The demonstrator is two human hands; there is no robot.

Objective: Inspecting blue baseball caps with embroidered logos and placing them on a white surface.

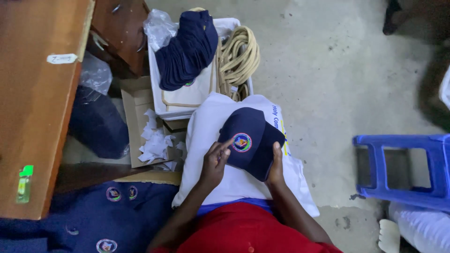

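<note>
Left hand [214, 161] and right hand [275, 165] grip a soft navy cap [251, 140] with a round stitched badge, resting on a white cloth [211, 140] over the lap, beside stacked navy caps [187, 49], with bare concrete floor [328, 70] open to the right.

Cap's [251, 140] underside and rear hidden against white cloth [220, 182]. Right hand's [275, 166] fingers tucked behind cap, unseen. Blue stool [398, 164] cut by right edge. Dark shape [433, 89] at right too blurred to identify. Small green item [24, 183] on wooden table [33, 117] too small to tell.
</note>
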